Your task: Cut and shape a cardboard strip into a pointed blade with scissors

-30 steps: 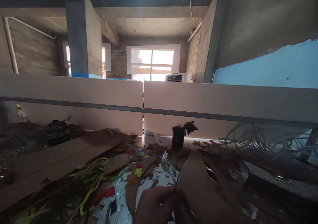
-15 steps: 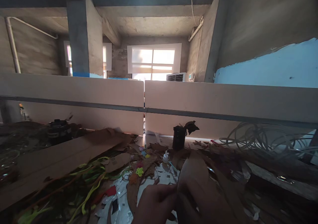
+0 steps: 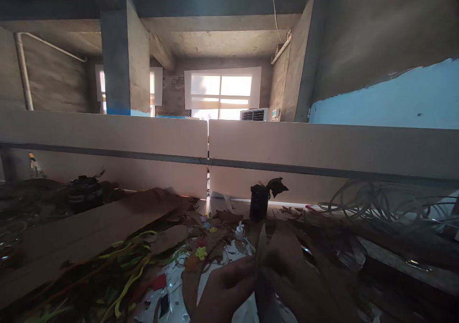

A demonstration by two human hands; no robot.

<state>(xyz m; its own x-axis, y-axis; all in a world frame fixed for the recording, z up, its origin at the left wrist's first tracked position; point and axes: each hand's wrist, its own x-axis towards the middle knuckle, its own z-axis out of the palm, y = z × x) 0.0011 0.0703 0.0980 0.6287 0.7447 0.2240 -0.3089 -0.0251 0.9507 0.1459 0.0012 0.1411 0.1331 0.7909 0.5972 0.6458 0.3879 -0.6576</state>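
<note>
In the lower middle of the head view, a thin flat brownish piece (image 3: 262,246) stands nearly upright, seen almost edge-on. It looks like leather or card; I cannot tell which. My left hand (image 3: 225,287) pinches it from the left, thumb and fingers pressed together. On its other side my right hand (image 3: 296,273) is closed on it, dark and partly blurred. A small white dropper bottle (image 3: 239,231) stands just beyond my left hand. Yellow, red and orange flower-shaped bits, among them a yellow flower (image 3: 201,253), lie to the left.
A dark cup (image 3: 258,202) with a dark bow-like thing at its rim stands ahead. Yellow-green cords (image 3: 132,280) and a long brown board (image 3: 86,237) lie left. Coiled clear tubing (image 3: 373,203) is at right. A pale partition (image 3: 287,141) closes off the back.
The flat piece has turned from showing its broad face to nearly edge-on between my hands. The view has tipped up slightly.
</note>
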